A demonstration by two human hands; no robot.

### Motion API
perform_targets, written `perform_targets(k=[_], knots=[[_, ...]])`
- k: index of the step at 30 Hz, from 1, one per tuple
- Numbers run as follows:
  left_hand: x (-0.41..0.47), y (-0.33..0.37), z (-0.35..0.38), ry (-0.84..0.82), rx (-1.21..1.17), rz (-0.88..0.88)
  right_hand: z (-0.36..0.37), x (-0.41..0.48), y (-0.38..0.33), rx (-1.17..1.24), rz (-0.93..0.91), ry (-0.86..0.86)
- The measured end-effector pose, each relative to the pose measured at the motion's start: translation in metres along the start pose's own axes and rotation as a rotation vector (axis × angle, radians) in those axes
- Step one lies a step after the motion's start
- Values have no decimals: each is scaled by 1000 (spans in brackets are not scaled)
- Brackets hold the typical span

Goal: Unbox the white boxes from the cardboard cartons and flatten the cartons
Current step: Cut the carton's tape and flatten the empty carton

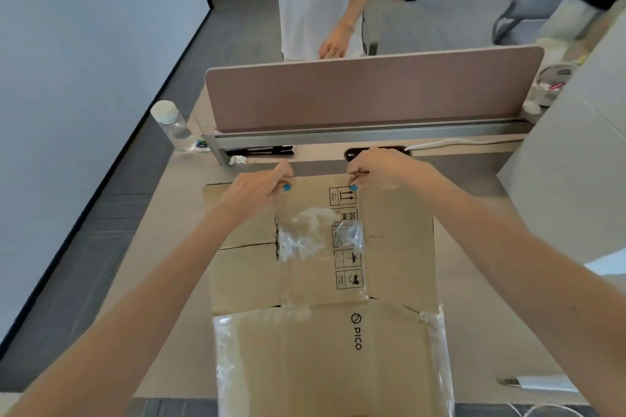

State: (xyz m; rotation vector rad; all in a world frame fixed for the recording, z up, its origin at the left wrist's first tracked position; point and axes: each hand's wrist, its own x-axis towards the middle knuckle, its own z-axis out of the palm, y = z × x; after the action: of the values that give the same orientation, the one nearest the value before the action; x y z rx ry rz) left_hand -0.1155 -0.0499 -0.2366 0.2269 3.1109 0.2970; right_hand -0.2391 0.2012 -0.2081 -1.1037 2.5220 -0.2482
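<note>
1 clear bottle [171,125] stands at the desk's [176,247] far left corner. The left hand [257,191] pinches the far edge of the cardboard carton [399,247], which lies flat on the desk; near it, the right hand [376,167] pinches the same taped edge.

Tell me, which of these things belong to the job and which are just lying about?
Job: brown cardboard carton, clear crinkled tape on it, left hand and right hand gripping its far edge.
Lying about: clear plastic bottle with white cap, pink desk divider panel, white cable.
</note>
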Motion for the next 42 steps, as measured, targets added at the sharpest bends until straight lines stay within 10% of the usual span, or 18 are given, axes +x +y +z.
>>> perform_targets(k=[20,42], knots=[[139,-115,185,-95,-79,-76,156,161,95,-61,284,65],[99,-70,256,-52,-10,-276,248,125,67,-112,382,238]])
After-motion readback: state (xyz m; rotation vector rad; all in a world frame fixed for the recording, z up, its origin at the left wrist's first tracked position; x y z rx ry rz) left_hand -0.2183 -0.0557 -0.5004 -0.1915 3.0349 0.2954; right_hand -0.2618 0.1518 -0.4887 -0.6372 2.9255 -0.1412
